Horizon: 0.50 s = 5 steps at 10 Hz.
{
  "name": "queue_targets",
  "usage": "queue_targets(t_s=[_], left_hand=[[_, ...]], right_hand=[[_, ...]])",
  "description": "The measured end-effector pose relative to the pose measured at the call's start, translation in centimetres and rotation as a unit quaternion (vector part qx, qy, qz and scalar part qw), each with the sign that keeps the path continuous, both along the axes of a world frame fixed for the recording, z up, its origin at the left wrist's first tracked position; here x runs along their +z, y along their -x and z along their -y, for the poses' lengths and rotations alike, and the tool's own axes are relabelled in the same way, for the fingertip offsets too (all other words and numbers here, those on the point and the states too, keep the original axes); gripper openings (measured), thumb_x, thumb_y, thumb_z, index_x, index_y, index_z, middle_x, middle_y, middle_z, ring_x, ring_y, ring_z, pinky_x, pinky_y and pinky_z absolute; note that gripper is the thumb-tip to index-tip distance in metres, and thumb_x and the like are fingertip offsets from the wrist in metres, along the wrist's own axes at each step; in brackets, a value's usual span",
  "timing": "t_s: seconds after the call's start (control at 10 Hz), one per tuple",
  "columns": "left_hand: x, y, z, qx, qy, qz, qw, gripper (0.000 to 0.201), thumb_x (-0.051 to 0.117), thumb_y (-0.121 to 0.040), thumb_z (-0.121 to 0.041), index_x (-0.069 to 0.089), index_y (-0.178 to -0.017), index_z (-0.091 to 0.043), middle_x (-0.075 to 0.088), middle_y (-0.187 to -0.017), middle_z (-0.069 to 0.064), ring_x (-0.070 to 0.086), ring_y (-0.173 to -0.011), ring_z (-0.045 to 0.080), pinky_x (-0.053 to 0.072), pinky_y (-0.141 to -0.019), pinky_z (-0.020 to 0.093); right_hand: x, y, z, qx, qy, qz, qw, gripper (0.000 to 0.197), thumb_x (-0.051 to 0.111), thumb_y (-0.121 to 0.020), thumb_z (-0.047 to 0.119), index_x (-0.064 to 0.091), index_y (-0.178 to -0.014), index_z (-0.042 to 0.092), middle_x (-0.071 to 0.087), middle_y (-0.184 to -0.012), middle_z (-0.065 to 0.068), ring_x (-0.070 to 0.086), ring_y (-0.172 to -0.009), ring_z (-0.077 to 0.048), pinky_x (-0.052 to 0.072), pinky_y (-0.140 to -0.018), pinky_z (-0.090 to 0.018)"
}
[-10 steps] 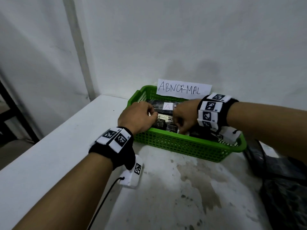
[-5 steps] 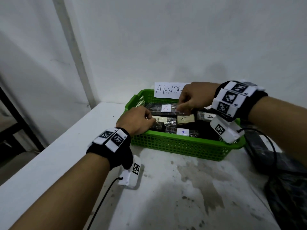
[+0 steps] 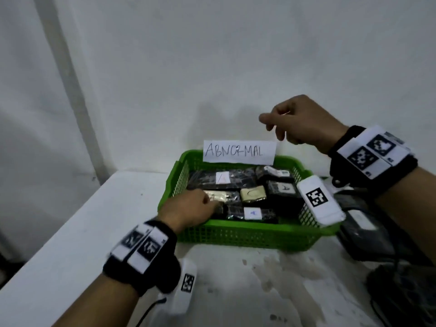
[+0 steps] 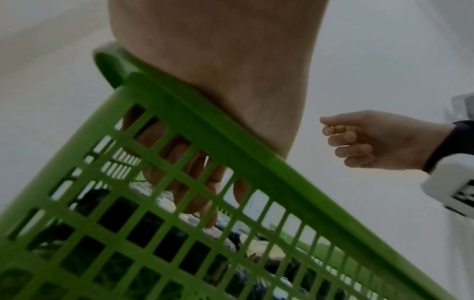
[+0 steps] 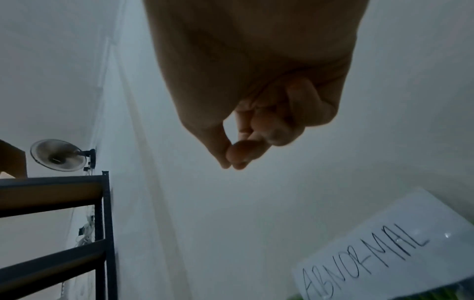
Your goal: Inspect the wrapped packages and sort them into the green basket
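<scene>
Fingers (image 4: 205, 203) of the left hand (image 3: 188, 212) reach down, fairly straight, onto wrapped packages (image 3: 236, 178) inside the green basket (image 3: 247, 234), wrist across its rim. Above the basket, the right hand (image 3: 299, 121) hovers, fingers curled, thumb meeting fingertip, holding nothing.

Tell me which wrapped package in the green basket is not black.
The small beige wrapped package in the middle of the green plastic basket. It bears a handwritten "C", and the packages around it are dark.
</scene>
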State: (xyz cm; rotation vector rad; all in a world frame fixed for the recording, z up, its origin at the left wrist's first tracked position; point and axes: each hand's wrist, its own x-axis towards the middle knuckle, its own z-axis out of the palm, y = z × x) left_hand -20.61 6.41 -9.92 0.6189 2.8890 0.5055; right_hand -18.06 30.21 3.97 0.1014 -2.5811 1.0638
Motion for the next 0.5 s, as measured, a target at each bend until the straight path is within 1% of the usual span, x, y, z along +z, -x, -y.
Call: queue_targets(t_s=[0.1, 0.2, 0.3, 0.4, 0.5], left_hand=[[-0.2, -0.3, -0.1, 0.021, -0.024, -0.046, 0.998, 0.045, 0.045, -0.095, -0.056, 0.055, -0.071, -0.020, 0.061, -0.078, -0.002, 0.062, -0.082, 0.022, 0.045, -0.067, 0.030], [-0.2, -0.2, -0.4, 0.047, -0.054, -0.050, 0.996, 0.040, 0.049, -0.092, -0.059, 0.057, -0.078, -0.022, 0.065, -0.083, -0.006, 0.064, -0.084, 0.017, 0.050, -0.073, 0.029], [0.0, -0.5, -0.2, 0.044, -0.081, -0.018, 0.996, 0.035, 0.053, -0.091, -0.059, 0.053, -0.076, -0.027, 0.061, -0.075, -0.009, 0.059, -0.072, 0.005, 0.045, -0.062, 0.025], [1.8, -0.8, 0.0, 0.014, -0.189, 0.021, 0.982, 0.022, 0.061, -0.093, -0.045, 0.057, -0.081, -0.028, 0.059, -0.070, -0.008, 0.055, -0.064, 0.002, 0.038, -0.055, 0.013], [4.6, -1.5, 1.3, -0.013, -0.309, 0.079, 0.948, 0.008, 0.069, -0.092, -0.025, 0.064, -0.087, -0.028, 0.065, -0.081, -0.010, 0.062, -0.079, -0.001, 0.048, -0.064, 0.014]], right_hand=[[1.6, 1.4, 0.8, -0.006, -0.060, 0.000, 0.998, 0.037, 0.066, -0.094, 0.041, 0.069, -0.066, 0.017, 0.060, -0.046, 0.007, 0.043, -0.035, -0.002, 0.035, -0.050, -0.022], [1.4, 2.8, 1.2, -0.021, -0.094, 0.018, 0.995, 0.036, 0.065, -0.094, 0.042, 0.068, -0.064, 0.022, 0.060, -0.046, 0.011, 0.052, -0.039, 0.004, 0.038, -0.056, -0.021], [0.1, 3.0, 0.8, -0.038, -0.061, 0.035, 0.997, 0.035, 0.066, -0.094, 0.040, 0.066, -0.063, 0.022, 0.059, -0.046, 0.013, 0.055, -0.044, 0.004, 0.040, -0.059, -0.021], [-0.1, 2.3, 0.2, -0.068, -0.035, 0.067, 0.995, 0.037, 0.067, -0.093, 0.039, 0.064, -0.061, 0.021, 0.059, -0.051, 0.010, 0.056, -0.050, -0.004, 0.042, -0.062, -0.023], [0.8, -0.4, -0.8, -0.079, 0.007, 0.064, 0.995, 0.045, 0.068, -0.092, 0.040, 0.057, -0.056, 0.016, 0.056, -0.049, 0.001, 0.055, -0.050, -0.009, 0.042, -0.060, -0.027]])
